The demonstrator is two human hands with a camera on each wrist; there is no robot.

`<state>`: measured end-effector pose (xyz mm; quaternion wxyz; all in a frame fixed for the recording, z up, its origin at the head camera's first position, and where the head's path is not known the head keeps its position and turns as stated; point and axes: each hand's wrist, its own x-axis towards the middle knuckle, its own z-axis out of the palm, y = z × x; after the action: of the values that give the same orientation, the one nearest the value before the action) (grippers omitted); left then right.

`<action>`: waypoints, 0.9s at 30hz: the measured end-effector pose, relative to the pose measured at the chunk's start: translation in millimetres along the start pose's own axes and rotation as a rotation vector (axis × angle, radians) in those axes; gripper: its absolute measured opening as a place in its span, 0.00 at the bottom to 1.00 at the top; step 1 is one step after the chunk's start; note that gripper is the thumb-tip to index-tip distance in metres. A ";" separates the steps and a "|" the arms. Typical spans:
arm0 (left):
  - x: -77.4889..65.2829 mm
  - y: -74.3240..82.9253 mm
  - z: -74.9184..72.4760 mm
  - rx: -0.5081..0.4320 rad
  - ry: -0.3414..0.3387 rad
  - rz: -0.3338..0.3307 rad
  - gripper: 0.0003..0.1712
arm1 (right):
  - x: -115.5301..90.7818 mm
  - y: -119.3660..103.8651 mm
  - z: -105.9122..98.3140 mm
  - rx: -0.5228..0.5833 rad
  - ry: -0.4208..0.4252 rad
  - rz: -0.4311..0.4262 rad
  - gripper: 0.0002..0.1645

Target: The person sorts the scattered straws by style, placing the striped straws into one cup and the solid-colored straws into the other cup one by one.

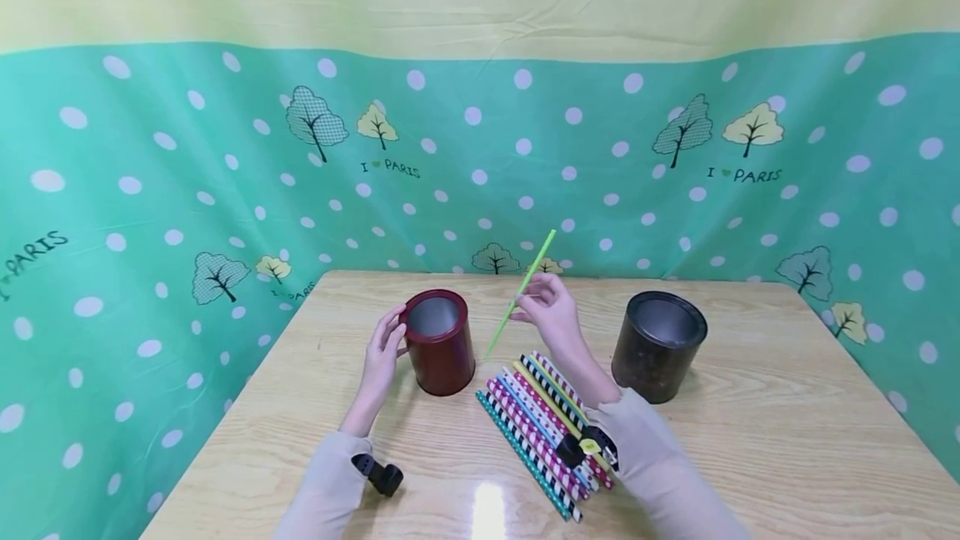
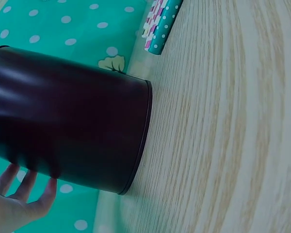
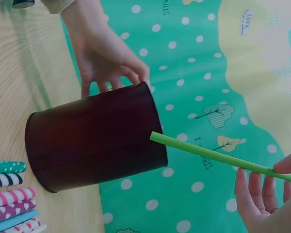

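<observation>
A dark red can (image 1: 442, 361), open at the top, stands upright on the table. My left hand (image 1: 382, 354) rests against its left side, fingertips touching the wall near the rim; the left wrist view shows these fingers (image 2: 44, 196) on the can. My right hand (image 1: 553, 317) pinches a green straw (image 1: 536, 263) between thumb and fingers, held slanted in the air to the right of the can. In the right wrist view the straw's lower end (image 3: 157, 137) appears in front of the can's wall, near the rim. Nothing is visible inside the can from the head view.
Patterned paper straws (image 1: 528, 432) lie side by side below the right forearm, striped, dotted and plain. A black can (image 1: 654, 365) stands to the right. Behind the wooden table (image 1: 780, 423) hangs a green and yellow cloth (image 1: 525, 190).
</observation>
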<state>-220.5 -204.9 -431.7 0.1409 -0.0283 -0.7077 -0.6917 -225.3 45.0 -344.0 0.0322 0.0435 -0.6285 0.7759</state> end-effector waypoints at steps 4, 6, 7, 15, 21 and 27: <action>3.0 -6.8 -1.3 0.004 0.004 0.027 0.22 | 0.1 -6.4 4.9 0.049 0.003 -0.005 0.18; 3.7 -8.3 -1.4 0.006 0.008 0.041 0.22 | 0.2 -9.8 7.5 0.066 0.001 -0.017 0.17; 4.0 -8.7 -1.5 0.009 0.010 0.046 0.22 | 0.1 -11.4 8.8 0.076 0.000 -0.025 0.17; 3.3 -9.7 -1.3 0.017 0.020 0.057 0.22 | 32.5 29.6 7.9 0.216 -0.093 -0.213 0.15; 3.0 -10.4 -1.4 0.003 0.012 0.049 0.22 | 67.6 75.0 4.7 0.205 -0.116 -0.249 0.21; 3.3 -11.1 -0.4 0.011 0.016 0.059 0.22 | 65.6 72.9 13.9 0.191 -0.127 -0.265 0.18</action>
<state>-226.2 -206.3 -441.7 0.1668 -0.0429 -0.7093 -0.6835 -297.8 15.9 -405.0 0.0902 0.1780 -0.5415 0.8167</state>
